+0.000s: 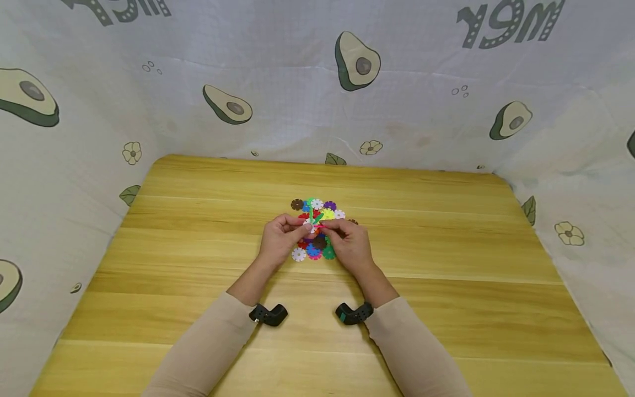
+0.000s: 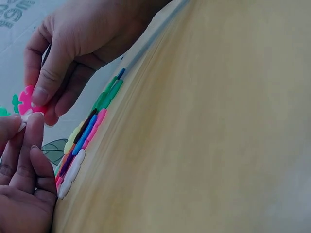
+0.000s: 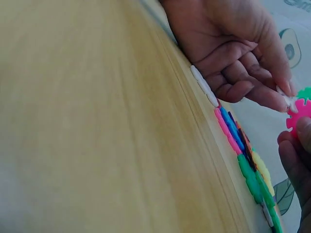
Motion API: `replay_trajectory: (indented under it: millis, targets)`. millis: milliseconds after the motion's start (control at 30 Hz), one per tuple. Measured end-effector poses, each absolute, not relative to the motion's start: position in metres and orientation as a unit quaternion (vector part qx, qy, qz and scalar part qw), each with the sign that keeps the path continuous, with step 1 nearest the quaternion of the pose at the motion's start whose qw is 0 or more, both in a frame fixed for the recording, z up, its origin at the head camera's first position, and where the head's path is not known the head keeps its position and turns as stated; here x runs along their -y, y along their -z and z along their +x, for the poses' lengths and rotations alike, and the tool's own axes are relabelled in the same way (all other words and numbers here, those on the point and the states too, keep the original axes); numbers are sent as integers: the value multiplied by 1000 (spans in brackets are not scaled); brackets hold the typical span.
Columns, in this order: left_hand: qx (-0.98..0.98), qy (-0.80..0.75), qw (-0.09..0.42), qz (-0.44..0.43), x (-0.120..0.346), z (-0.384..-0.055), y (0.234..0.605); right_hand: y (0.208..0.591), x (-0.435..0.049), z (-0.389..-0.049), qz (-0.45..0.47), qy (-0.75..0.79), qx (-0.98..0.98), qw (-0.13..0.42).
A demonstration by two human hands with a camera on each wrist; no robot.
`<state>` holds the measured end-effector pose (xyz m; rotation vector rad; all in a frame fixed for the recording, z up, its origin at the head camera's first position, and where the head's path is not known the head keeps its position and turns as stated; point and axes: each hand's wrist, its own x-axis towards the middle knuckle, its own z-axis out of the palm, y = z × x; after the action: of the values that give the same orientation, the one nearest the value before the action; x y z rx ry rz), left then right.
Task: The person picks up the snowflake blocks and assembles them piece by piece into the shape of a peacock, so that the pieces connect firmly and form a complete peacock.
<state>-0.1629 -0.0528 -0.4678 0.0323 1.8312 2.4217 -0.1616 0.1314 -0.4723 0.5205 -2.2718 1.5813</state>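
So we've got two bare hands meeting over the middle of a light yellow wood-grain table (image 1: 446, 248). The left hand (image 1: 279, 240) has its grip clamped on a white, round, notched, plastic-looking disc (image 3: 293, 103), pinched between thumb and fingers. The right hand (image 1: 353, 243) is clamped too, pinching a bright pink notched disc (image 3: 301, 115) by its edge. In both wrist views we see the pink one right up against the white one, but honestly we can't tell if their slots are locked together. Two green notched pieces (image 1: 311, 213) stick out on the far side of that white disc.

Under and around the hands we've got a loose cluster of flat notched discs lying on the table. At its far side we spot a brown disc (image 1: 296, 204) on the left and a purple disc (image 1: 330, 205) further right, with a yellow disc (image 1: 327, 214) just nearer. At the near side there's a blue disc (image 1: 312, 250), with a green disc (image 1: 329, 252) to its right. Both wrists wear black strap-on devices (image 1: 268, 315).
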Motion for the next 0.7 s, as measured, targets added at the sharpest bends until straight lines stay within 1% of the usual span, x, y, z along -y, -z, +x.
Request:
replay_trajectory:
  millis: [100, 267, 467, 533, 700]
  targets:
    - [-609, -792, 54, 8, 52, -163, 467, 472, -131, -162, 183, -546, 801, 164]
    - [-623, -781, 43, -12, 53, -165, 468, 470, -129, -164, 147, -524, 828, 135]
    - [-591, -806, 42, -24, 53, -166, 469, 469, -132, -167, 102, -424, 892, 117]
    - [-586, -809, 47, -24, 53, -166, 469, 469, -133, -170, 111, -375, 914, 106]
    - [-583, -810, 53, -29, 52, -166, 469, 470, -136, -174, 151, -273, 948, 59]
